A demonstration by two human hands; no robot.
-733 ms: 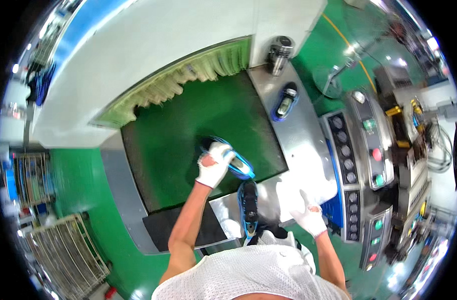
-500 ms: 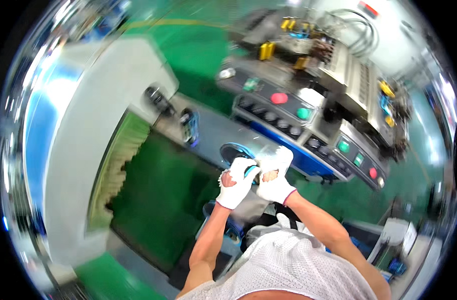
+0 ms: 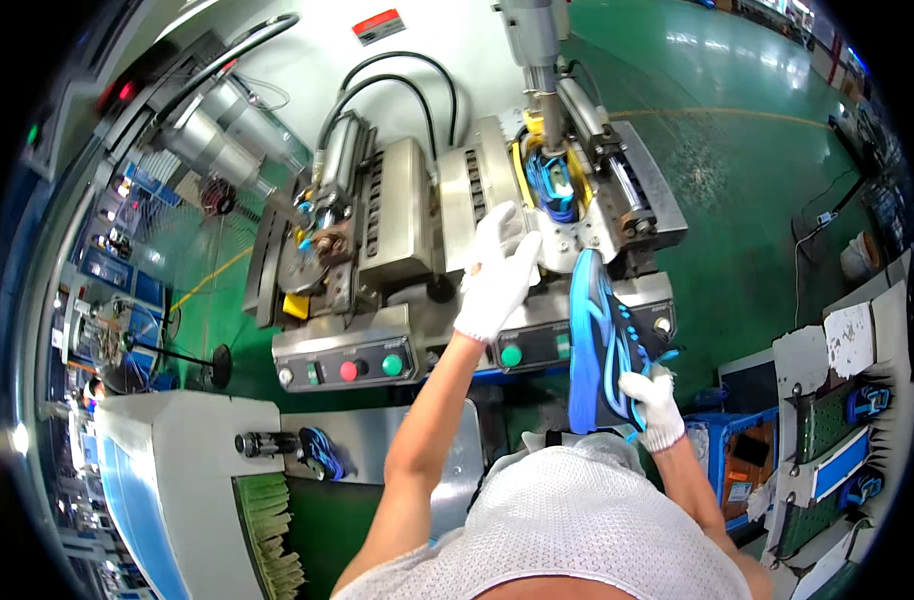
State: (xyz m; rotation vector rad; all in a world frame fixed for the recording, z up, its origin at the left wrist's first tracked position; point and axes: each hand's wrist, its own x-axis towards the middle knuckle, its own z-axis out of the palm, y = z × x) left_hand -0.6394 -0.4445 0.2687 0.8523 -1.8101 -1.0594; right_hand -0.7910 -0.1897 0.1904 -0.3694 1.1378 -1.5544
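Note:
My right hand (image 3: 657,408) wears a white knit glove and grips the heel end of a blue and black sneaker (image 3: 602,345). The sneaker is tilted on its side, its toe pointing away toward the machine. My left hand (image 3: 497,275), also gloved, reaches forward over the front of the machine with fingers spread and nothing in them. Just right of it, a blue and black shoe (image 3: 551,190) sits in the machine's right-hand station, under a vertical metal cylinder (image 3: 533,45). Yellow pads flank that shoe.
The machine's front panel (image 3: 362,360) carries red and green buttons. At lower left, another sneaker (image 3: 322,452) lies on a metal shelf (image 3: 387,440) beside a grey housing (image 3: 187,480) with a bristle curtain. A rack (image 3: 827,430) with shoes and a blue crate (image 3: 727,450) stand at right.
My view has swung from the grey housing to face the machine. My hands, close together before, are now apart: the left has reached forward, and the right holds the sneaker out at the right.

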